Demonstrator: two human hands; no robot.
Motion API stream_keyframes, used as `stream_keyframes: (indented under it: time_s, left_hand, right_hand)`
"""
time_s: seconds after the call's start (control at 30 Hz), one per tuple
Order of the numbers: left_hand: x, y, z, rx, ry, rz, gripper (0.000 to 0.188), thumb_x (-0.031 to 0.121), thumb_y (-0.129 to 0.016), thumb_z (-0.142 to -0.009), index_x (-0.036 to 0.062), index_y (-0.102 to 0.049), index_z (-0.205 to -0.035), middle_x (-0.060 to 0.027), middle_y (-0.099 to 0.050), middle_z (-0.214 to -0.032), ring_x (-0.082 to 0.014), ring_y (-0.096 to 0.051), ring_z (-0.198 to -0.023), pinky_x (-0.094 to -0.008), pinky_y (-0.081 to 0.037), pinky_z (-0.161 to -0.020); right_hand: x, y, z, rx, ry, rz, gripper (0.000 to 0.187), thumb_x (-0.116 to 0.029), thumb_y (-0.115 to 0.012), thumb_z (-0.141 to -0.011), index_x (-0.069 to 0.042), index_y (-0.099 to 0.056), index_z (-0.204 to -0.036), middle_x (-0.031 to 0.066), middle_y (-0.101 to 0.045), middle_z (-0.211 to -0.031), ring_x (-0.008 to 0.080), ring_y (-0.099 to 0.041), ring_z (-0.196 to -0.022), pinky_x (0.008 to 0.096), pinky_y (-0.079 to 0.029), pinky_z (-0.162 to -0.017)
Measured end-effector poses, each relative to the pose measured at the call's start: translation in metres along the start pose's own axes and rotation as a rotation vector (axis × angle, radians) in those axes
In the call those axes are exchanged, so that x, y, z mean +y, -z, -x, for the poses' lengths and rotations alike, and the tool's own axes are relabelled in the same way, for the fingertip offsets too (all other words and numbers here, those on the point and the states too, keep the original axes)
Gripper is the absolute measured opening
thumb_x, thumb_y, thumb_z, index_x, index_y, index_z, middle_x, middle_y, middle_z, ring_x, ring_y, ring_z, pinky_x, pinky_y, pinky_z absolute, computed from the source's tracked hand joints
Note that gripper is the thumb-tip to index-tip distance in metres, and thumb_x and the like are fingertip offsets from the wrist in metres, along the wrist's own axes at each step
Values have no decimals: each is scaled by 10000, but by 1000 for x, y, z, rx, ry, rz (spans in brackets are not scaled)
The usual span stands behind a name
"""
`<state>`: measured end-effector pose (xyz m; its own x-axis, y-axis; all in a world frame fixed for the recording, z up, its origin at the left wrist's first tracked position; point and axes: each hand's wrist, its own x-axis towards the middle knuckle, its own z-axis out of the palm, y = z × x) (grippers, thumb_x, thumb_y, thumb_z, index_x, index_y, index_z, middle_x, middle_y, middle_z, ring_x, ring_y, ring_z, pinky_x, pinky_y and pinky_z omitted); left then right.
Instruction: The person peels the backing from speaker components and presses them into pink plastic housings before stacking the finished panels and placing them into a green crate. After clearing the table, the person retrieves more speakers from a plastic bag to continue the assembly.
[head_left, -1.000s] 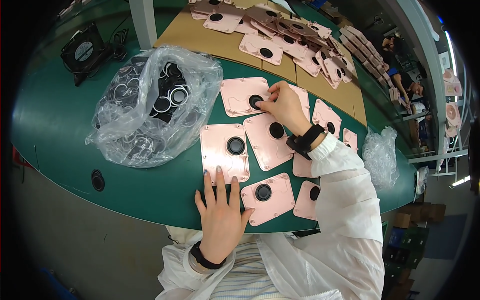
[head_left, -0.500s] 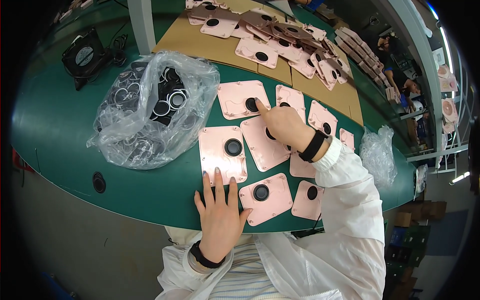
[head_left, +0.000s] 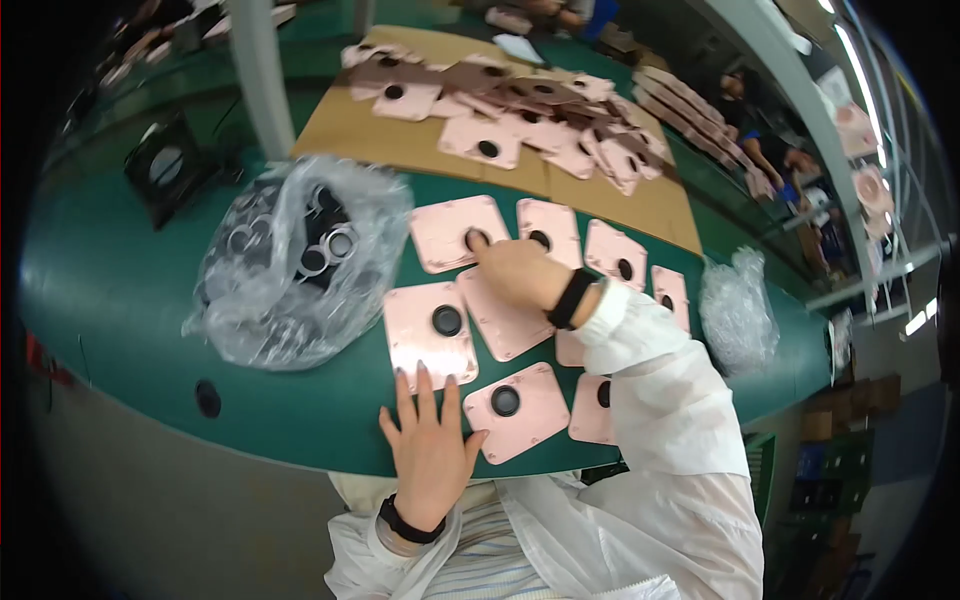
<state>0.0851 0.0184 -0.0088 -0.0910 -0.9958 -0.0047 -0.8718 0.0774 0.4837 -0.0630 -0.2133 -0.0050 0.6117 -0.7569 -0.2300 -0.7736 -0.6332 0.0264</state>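
My left hand lies flat with its fingers spread, fingertips on the lower edge of a pink plastic plate with a black ring-shaped insert. Its thumb touches the corner of a second pink plate. Farther off, my right hand presses one fingertip on the black insert of another pink plate. The other fingers of that hand are curled and mostly hidden; whether they hold anything does not show. Beneath this hand lies a further pink plate, its insert covered.
A clear plastic bag of black and white rings sits at left, near a black fan. One loose black piece lies by the front edge. Cardboard carries heaped pink plates. Another clear bag stands at right.
The view has shifted, so the table's far things appear lower. My right fingertip remains on the far plate's insert, and my left hand stays on the near plate.
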Motion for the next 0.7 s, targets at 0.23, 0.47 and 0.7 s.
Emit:
stream_keyframes:
  time_s: [0.23,0.47,0.7]
  left_hand:
    - [-10,-6,3,-45,10,-75,699,363,-661,-797,46,-410,-1368,-225,-240,-1485,-441,-210,-1351,-600,-239,-992]
    - [2,-4,4,-68,27,-111,696,366,-654,-802,38,-412,-1365,-216,-223,-1493,-428,-188,-1365,-607,-234,-997]
    - [8,-1,5,-77,44,-136,701,340,-656,-801,42,-397,-1380,-212,-204,-1505,-423,-185,-1369,-595,-231,-1009]
  right_hand:
    - [38,35,16,268,-65,-475,366,-110,-542,-765,-36,-611,-1117,183,-675,-846,303,-665,-764,406,-515,-656]
    - [219,84,215,1402,-658,-783,210,-83,-557,-861,-41,-699,-1010,-30,-579,-729,48,-495,-643,205,-404,-565]
    - [302,70,345,928,-987,-1712,507,-292,-546,-929,-129,-419,-1392,199,-481,-1330,321,-371,-1298,608,-345,-961]
